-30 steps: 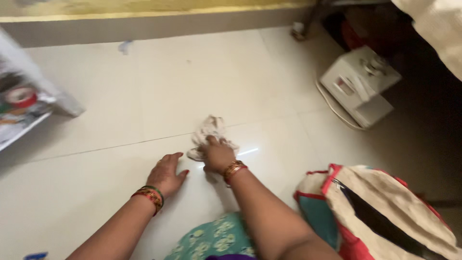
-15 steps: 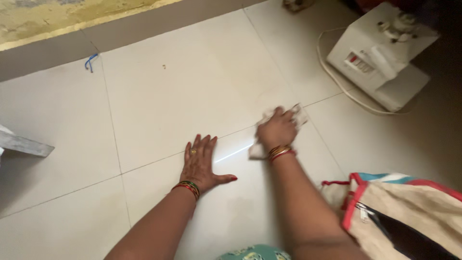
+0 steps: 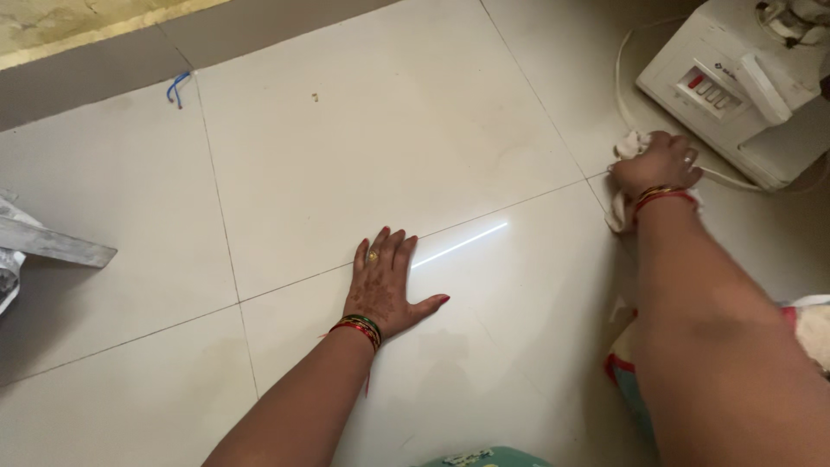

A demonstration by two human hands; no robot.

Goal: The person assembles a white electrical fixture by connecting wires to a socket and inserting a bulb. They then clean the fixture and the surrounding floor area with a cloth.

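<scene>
Her right hand (image 3: 659, 164) is clenched around a white cloth (image 3: 624, 177) beside the white appliance (image 3: 735, 86); left hand (image 3: 382, 287) lies flat, fingers spread, on the floor (image 3: 389, 130)

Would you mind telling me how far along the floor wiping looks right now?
Done: the middle tiles look mostly clean, bar a few crumbs. In hand: the right hand presses a white cloth to the floor beside the white appliance; the left hand lies flat. Left: the blue scrap by the wall.
</scene>
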